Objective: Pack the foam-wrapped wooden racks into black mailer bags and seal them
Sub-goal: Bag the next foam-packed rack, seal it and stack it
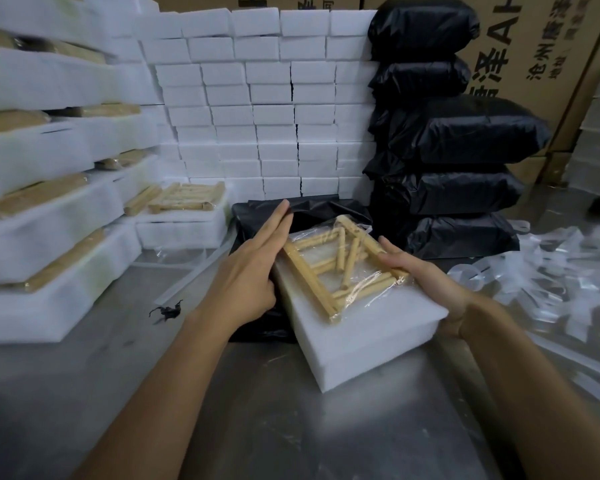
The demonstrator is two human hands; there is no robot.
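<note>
Foam block (371,334) bearing bagged wooden rack (340,265), on surface (257,410): right hand (426,278) grips its edge; left hand (253,268), fingers straight, holds open black mailer bag (312,209).

I am looking into a packing warehouse: foam blocks (267,109), sealed black bags (465,188) and printed cartons (534,64) are standing around the counter (291,427).

Your steel table (257,427) carries foam stacks (49,237) at nine o'clock, black bags (465,202) at one, plastic strips (551,271) at three.
</note>
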